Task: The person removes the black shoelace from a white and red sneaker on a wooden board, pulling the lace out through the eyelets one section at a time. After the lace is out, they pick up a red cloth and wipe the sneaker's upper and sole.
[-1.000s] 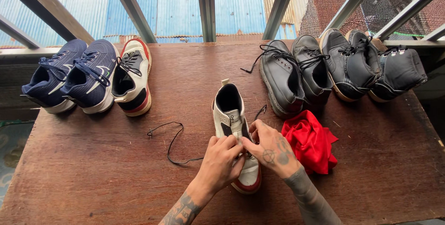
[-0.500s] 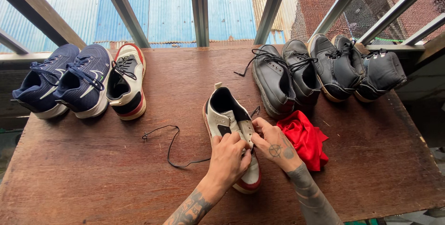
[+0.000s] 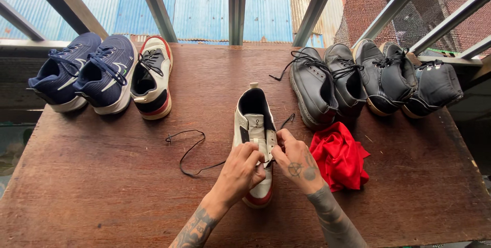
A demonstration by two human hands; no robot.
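Note:
A white and red sneaker (image 3: 254, 125) lies in the middle of the brown wooden table (image 3: 102, 197), toe toward me. My left hand (image 3: 241, 168) rests on its left side over the eyelets, fingers curled on the black shoelace (image 3: 189, 151), whose loose end trails off to the left. My right hand (image 3: 296, 161) pinches the lace at the sneaker's right edge; another end of the lace (image 3: 289, 120) pokes out beyond it. The toe is partly hidden under my hands.
A red cloth (image 3: 340, 158) lies just right of my right hand. Several black boots (image 3: 368, 79) stand at the back right. Two navy sneakers (image 3: 82, 71) and the matching white and red sneaker (image 3: 151, 76) stand at the back left. Metal window bars rise behind.
Both hands have stayed on the sneaker's lace area, fingers shifting slightly. The view has drifted a little; the loose lace on the left lies much as before.

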